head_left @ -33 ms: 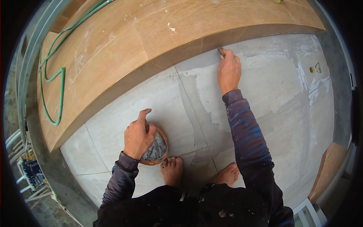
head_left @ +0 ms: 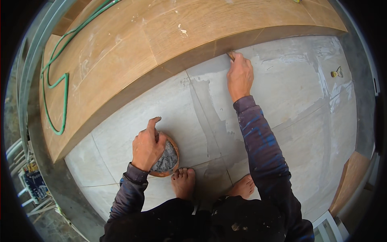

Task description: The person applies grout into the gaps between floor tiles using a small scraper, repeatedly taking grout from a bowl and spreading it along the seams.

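Observation:
My left hand is at the left rim of a round orange-brown bowl on the tiled floor. Its thumb lies over the inside and its index finger, with a grey-smeared tip, points away past the rim; the other fingers are mostly hidden, and the hand appears to grip the bowl. Inside is grey grout paste. Further off, my right hand pinches a small tool with a brownish handle, its working end hidden. That hand is at the seam where the grey floor tiles meet the wood-look step.
Grey grout smears the tile joints. A small tool with a yellowish part lies on the tiles at the right. A green hose loops over the step at the left. My bare feet are close to the bowl.
My right hand and its small tool have shifted slightly left along the seam at the step's foot. My left hand and the bowl stay where they were.

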{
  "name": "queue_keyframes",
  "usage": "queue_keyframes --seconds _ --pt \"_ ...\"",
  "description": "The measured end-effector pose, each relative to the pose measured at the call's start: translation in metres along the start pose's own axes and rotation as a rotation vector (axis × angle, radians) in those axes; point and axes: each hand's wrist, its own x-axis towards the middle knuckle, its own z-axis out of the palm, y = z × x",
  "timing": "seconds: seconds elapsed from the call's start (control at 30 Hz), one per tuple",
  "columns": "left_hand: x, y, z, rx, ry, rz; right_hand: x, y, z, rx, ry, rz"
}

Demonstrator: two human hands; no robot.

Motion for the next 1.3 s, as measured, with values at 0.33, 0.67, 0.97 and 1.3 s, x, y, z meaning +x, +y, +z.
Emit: queue_keyframes --seconds 0.33,0.67,0.97,1.3 --pt "0.019 0.007 0.004 -0.004 -0.006 0.011 -0.073 -0.114 0.053 0.116 -0.113 -0.288" --pt "0.0 0.0 0.001 -0.06 0.001 0.007 0.009 0.022 -0.019 0.241 0.182 0.239" --pt "0.006 0.008 0.006 -0.009 0.014 0.087 -0.021 -0.035 0.029 0.084 0.049 -0.116" --pt "-0.02 0.01 0.001 -0.054 0.037 0.059 -0.006 0.081 -0.069 0.317 0.258 0.294"
